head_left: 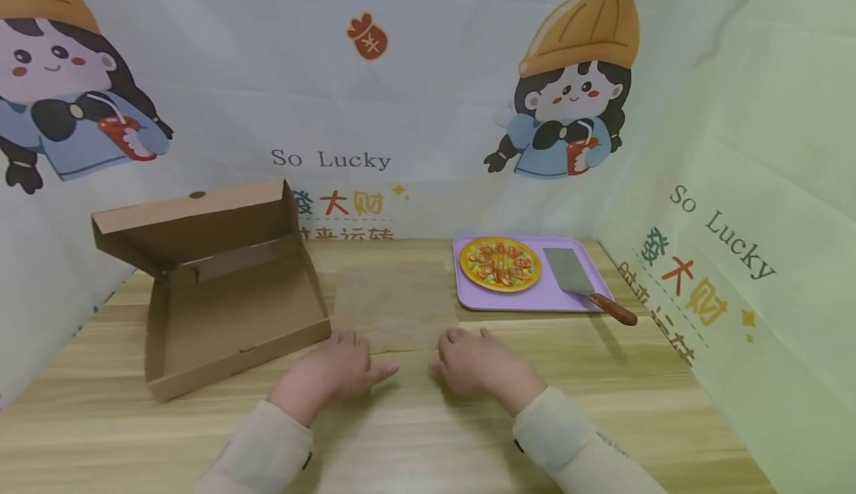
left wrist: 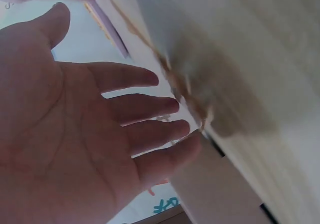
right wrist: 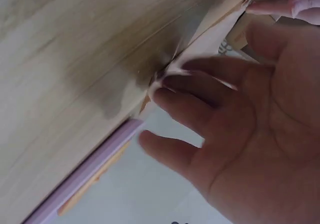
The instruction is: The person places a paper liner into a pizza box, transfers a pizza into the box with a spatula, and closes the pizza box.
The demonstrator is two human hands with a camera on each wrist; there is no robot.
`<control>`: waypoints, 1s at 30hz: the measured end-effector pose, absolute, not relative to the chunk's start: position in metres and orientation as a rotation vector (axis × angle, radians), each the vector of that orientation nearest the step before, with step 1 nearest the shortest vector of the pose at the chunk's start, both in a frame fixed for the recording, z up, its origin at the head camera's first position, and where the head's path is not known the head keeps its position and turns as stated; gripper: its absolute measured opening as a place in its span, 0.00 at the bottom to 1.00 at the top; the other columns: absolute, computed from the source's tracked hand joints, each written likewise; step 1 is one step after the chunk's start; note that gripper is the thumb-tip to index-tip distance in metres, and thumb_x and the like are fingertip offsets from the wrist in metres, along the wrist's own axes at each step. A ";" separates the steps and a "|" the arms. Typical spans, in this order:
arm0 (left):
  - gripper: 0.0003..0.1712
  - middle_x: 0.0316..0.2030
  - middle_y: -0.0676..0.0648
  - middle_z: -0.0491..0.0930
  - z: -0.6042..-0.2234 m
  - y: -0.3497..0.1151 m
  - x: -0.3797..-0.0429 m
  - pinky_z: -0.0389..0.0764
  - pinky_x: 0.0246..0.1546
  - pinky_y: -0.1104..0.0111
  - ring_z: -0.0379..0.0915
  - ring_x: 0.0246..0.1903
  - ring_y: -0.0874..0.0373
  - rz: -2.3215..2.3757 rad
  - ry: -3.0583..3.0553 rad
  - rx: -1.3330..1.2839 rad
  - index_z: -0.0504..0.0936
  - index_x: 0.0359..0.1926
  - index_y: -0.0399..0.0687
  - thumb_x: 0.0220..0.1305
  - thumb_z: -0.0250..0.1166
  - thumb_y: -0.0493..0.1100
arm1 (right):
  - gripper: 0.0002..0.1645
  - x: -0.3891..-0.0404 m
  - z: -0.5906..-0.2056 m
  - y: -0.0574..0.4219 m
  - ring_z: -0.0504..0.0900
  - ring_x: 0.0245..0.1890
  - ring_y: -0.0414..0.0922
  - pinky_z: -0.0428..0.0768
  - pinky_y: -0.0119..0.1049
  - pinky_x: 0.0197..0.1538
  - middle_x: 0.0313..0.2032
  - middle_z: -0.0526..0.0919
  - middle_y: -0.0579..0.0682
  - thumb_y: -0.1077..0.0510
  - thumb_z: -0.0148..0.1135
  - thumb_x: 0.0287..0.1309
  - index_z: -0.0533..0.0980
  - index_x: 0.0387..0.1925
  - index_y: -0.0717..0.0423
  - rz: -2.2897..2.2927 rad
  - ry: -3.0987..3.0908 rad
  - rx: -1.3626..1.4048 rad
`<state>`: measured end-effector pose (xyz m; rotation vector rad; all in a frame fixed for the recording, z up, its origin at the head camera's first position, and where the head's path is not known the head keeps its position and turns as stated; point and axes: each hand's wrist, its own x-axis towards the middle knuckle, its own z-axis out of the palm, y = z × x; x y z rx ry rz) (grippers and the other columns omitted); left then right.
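Note:
A thin brown sheet of paper (head_left: 394, 304) lies on the wooden table in the head view, between a cardboard box and a purple tray. My left hand (head_left: 334, 368) is at its near left corner, beside the box. In the left wrist view the left hand (left wrist: 75, 134) has its fingers extended and spread, palm bare. At the near right corner is my right hand (head_left: 478, 368). The right wrist view shows this right hand (right wrist: 250, 124) with loosely bent fingers and nothing in the palm. Whether the fingertips press on the paper is unclear.
An open cardboard pizza box (head_left: 247, 349), lid raised, stands at the left. On the purple tray (head_left: 535, 301) at the back right lie a toy-like pizza (head_left: 500, 264) and a spatula (head_left: 568, 270), whose wooden handle overhangs the rim. Printed cloth (head_left: 428, 93) walls the table.

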<state>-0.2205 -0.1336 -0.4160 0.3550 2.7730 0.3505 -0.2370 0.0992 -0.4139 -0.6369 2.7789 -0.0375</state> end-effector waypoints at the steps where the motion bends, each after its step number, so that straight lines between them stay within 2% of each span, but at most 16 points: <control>1: 0.57 0.77 0.18 0.56 -0.417 -0.134 -0.220 0.59 0.79 0.35 0.50 0.79 0.23 0.360 2.763 0.343 0.64 0.74 0.20 0.77 0.52 0.74 | 0.40 -0.236 -0.414 0.099 0.63 0.83 0.54 0.60 0.61 0.83 0.81 0.64 0.59 0.38 0.45 0.83 0.64 0.79 0.63 -0.035 2.762 -0.619; 5: 0.54 0.78 0.18 0.53 -0.415 -0.132 -0.215 0.60 0.78 0.34 0.49 0.79 0.21 0.388 2.730 0.292 0.64 0.74 0.20 0.78 0.53 0.70 | 0.44 -0.234 -0.413 0.097 0.65 0.81 0.56 0.61 0.59 0.83 0.81 0.65 0.59 0.33 0.48 0.80 0.66 0.77 0.63 -0.042 2.724 -0.567; 8: 0.52 0.78 0.18 0.55 -0.411 -0.131 -0.214 0.61 0.77 0.34 0.51 0.78 0.21 0.374 2.734 0.291 0.66 0.73 0.20 0.78 0.55 0.69 | 0.43 -0.234 -0.410 0.094 0.71 0.77 0.58 0.66 0.56 0.81 0.77 0.71 0.58 0.33 0.51 0.79 0.72 0.73 0.64 -0.042 2.737 -0.562; 12: 0.48 0.77 0.20 0.59 -0.408 -0.131 -0.212 0.64 0.76 0.34 0.57 0.76 0.22 0.398 2.723 0.287 0.74 0.67 0.22 0.76 0.59 0.67 | 0.38 -0.234 -0.407 0.093 0.82 0.66 0.59 0.77 0.53 0.74 0.65 0.84 0.61 0.33 0.56 0.76 0.83 0.57 0.65 -0.052 2.746 -0.568; 15: 0.47 0.74 0.20 0.63 -0.407 -0.130 -0.208 0.68 0.74 0.34 0.64 0.73 0.23 0.420 2.723 0.302 0.78 0.62 0.23 0.70 0.67 0.67 | 0.36 -0.232 -0.404 0.093 0.87 0.59 0.59 0.82 0.53 0.68 0.55 0.88 0.62 0.33 0.60 0.73 0.86 0.47 0.64 -0.076 2.750 -0.568; 18: 0.45 0.71 0.20 0.68 -0.407 -0.127 -0.203 0.71 0.72 0.37 0.70 0.69 0.25 0.409 2.724 0.338 0.81 0.55 0.25 0.64 0.73 0.66 | 0.34 -0.229 -0.401 0.095 0.87 0.59 0.59 0.83 0.53 0.68 0.56 0.88 0.62 0.34 0.63 0.72 0.86 0.48 0.64 -0.099 2.758 -0.581; 23: 0.33 0.67 0.24 0.74 -0.406 -0.123 -0.196 0.76 0.70 0.39 0.77 0.63 0.29 0.383 2.734 0.372 0.83 0.39 0.36 0.59 0.78 0.63 | 0.35 -0.224 -0.401 0.099 0.85 0.62 0.59 0.81 0.52 0.70 0.61 0.87 0.61 0.35 0.64 0.72 0.84 0.58 0.62 -0.074 2.772 -0.653; 27: 0.29 0.54 0.32 0.83 -0.406 -0.123 -0.188 0.80 0.64 0.41 0.82 0.53 0.35 0.390 2.754 0.360 0.80 0.31 0.40 0.55 0.81 0.60 | 0.36 -0.219 -0.400 0.102 0.85 0.63 0.58 0.80 0.51 0.71 0.62 0.87 0.60 0.35 0.64 0.72 0.81 0.65 0.59 -0.076 2.769 -0.688; 30: 0.28 0.43 0.39 0.83 -0.405 -0.123 -0.183 0.83 0.59 0.42 0.82 0.45 0.41 0.386 2.768 0.365 0.78 0.27 0.43 0.53 0.82 0.59 | 0.37 -0.216 -0.400 0.104 0.85 0.63 0.58 0.80 0.51 0.71 0.63 0.86 0.58 0.36 0.65 0.72 0.80 0.66 0.60 -0.066 2.768 -0.705</control>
